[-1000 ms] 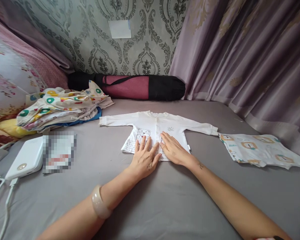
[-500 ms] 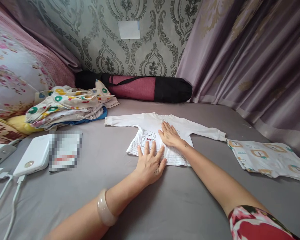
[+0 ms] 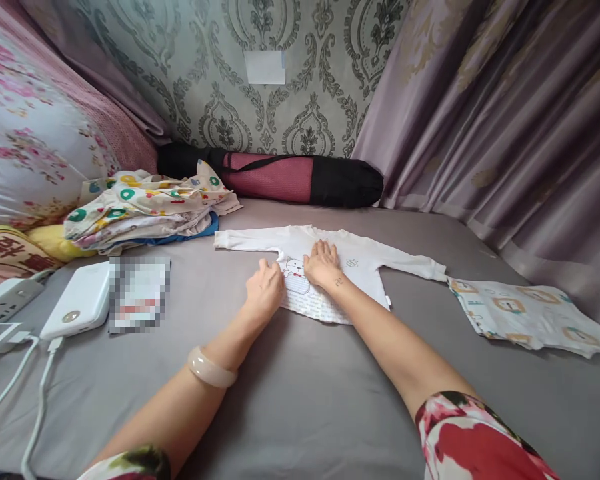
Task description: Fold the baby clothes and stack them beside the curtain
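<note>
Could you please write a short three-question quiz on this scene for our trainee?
1. Multiple choice: what is the right hand resting on?
a) The pillow
b) The shirt
c) The long bag
2. True or false: the bangle is on the left forearm.
3. Fill in the blank: from the person's viewpoint, the folded cloth lies to the ____ of the shirt.

Key:
1. b
2. True
3. right
</note>
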`<state>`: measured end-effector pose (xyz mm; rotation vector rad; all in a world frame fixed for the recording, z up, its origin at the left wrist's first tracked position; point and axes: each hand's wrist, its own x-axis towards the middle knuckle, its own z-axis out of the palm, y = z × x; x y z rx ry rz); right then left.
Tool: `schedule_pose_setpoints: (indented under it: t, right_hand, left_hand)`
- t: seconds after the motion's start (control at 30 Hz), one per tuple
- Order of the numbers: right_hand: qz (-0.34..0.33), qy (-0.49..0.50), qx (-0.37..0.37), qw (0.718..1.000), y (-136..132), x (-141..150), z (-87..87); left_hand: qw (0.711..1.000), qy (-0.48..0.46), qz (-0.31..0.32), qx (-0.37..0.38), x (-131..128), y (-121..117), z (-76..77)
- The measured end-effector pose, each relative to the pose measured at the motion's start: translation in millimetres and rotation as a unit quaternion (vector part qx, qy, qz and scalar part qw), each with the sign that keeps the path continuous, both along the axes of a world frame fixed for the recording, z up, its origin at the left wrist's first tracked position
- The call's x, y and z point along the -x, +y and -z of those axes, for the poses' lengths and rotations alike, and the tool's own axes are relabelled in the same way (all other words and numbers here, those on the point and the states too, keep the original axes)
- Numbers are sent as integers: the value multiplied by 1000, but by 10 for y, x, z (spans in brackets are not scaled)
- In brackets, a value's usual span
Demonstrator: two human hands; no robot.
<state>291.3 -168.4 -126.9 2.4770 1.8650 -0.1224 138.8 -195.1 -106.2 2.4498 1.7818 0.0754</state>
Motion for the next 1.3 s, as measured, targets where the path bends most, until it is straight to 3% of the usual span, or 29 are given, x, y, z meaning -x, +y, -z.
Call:
schedule_pose_setpoints:
  t: [0.13, 0.27, 0.37, 0.53, 0.8, 0.9, 1.0, 1.07, 1.13, 1.2, 1.3]
  right_hand:
    - [-47, 70, -14, 996, -93, 282, 47]
    - [-94, 114, -14, 989, -199, 529, 55]
    - [-129, 132, -21, 983, -292, 632, 44]
    - [-206, 154, -41, 966, -475, 693, 67]
    - [-365, 196, -87, 906, -917, 768, -10]
    - [-403, 243, -47, 881, -1084, 689, -132]
    - [-454, 333, 42, 825, -1195, 487, -315]
    - [-432, 413, 97, 796, -1217, 286, -441]
    - [-345, 474, 89, 805, -1186, 47, -525]
    - [-243, 470, 7, 849, -1108, -212, -535]
    - [-75, 297, -151, 940, -949, -579, -398]
  left_hand:
    - [999, 8, -29, -45, 99, 97, 43]
    - [998, -33, -54, 3, 132, 157, 76]
    - [994, -60, -89, 29, 162, 212, 70]
    - [985, -126, -120, -22, 220, 295, 118]
    - [955, -240, -32, -170, 200, 324, 329]
    - [945, -262, 20, -196, 188, 320, 381]
    - [934, -278, 89, -203, 153, 278, 401]
    - [926, -287, 138, -201, 109, 221, 392]
    - [920, -287, 192, -185, 46, 143, 364]
    - [917, -274, 246, -155, -30, 50, 326]
    - [911, -244, 315, -104, -147, -97, 284]
